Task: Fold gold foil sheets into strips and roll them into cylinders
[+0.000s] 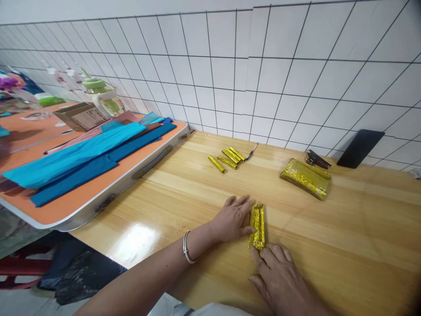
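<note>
A folded strip of shiny gold foil (257, 226) lies on the wooden table, its long sides pointing away from me. My left hand (233, 218) rests at its left side, fingers spread, with the thumb across the foil. At the near end of the foil, my right hand (278, 272) lies palm down, its index fingertip touching the edge and the thumb apart. Farther back are several narrow rolled gold pieces (230, 158). A stack of flat gold foil sheets (305, 179) sits to the right.
Behind the stack are a dark clip (318, 159) and a black phone-like slab (360, 148) against the tiled wall. A thin pen-like tool (252, 151) lies by the rolls. On the left, an orange-topped folding table (82, 208) bears blue strips (75, 153), a cardboard box (81, 116) and a bottle (105, 96).
</note>
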Motion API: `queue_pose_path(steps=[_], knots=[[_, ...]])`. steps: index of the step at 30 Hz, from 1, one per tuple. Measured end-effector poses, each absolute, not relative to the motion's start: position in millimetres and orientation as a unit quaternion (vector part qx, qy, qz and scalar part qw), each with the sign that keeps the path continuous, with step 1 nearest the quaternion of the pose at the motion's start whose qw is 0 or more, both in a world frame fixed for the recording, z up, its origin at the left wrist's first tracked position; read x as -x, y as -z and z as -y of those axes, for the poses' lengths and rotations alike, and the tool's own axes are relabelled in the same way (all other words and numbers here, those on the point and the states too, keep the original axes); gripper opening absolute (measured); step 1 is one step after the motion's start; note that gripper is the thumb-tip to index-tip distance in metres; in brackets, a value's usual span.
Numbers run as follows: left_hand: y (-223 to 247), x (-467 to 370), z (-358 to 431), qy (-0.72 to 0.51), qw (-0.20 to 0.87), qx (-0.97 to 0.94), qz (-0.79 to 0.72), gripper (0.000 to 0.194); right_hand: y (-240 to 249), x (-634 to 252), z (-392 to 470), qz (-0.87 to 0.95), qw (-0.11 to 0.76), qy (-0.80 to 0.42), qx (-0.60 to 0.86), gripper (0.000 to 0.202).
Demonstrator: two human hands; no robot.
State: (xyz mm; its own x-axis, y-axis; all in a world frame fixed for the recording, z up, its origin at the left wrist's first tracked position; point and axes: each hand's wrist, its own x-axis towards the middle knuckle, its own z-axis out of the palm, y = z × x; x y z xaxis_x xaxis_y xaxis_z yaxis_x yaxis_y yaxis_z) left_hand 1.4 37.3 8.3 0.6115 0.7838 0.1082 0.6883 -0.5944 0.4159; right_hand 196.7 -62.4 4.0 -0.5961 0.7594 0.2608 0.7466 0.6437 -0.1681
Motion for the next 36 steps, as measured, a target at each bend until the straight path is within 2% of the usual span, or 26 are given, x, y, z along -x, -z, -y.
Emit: queue_pose_path(steps=[4,8,14,20,25,32,36], knots=[[-12,-1,-52,-0.117,0.175,-0.91,-0.358,0.082,-22,-206,56,0.909,0.199,-0.06,0.362,0.024],[-17,0,-73,-0.081,0.201,-0.936,-0.277,0.081,-34,-227,35,0.883,0.259,0.024,0.391,0.022],[-19,-14,-102,-0.038,0.237,-0.952,-0.19,0.073,-28,-256,-2,0.856,0.146,0.079,0.49,0.026],[-25,-24,-105,-0.025,0.231,-0.954,-0.189,0.047,-22,-259,-26,0.891,0.132,0.055,0.431,0.029],[-25,-23,-99,-0.031,0.196,-0.957,-0.212,0.05,-20,-258,-39,0.917,0.133,0.021,0.376,0.036],[-23,-15,-86,-0.056,0.171,-0.955,-0.237,0.063,-17,-260,-49,0.932,0.117,-0.019,0.343,0.034],[-30,1,-62,-0.101,0.152,-0.942,-0.281,0.05,-14,-257,-42,0.925,0.108,0.017,0.364,0.034]])
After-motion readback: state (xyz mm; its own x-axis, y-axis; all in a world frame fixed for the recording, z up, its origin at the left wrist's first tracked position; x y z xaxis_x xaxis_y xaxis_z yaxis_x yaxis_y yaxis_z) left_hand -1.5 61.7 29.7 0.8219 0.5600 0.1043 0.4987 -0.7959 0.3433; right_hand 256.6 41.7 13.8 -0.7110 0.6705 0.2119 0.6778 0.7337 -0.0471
